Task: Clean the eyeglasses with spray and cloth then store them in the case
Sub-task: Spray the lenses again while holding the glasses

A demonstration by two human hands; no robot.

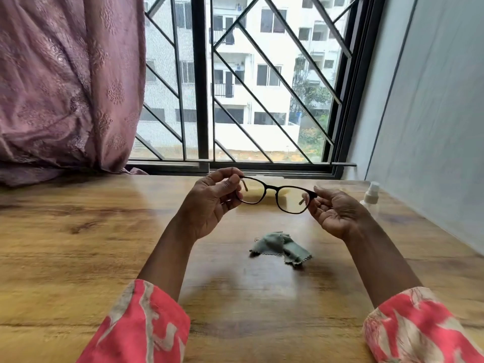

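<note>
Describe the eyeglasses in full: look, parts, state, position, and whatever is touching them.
The eyeglasses have a thin, dark, seemingly plastic frame with two rounded clear lenses joined by a slim bridge. They are held in the air above the wooden table, tilted so the right end sits lower. The left hand pinches one end of the frame, and the right hand holds the other by the fingertips. Lighter temple tips show through the lenses. Nothing else touches them.
</note>
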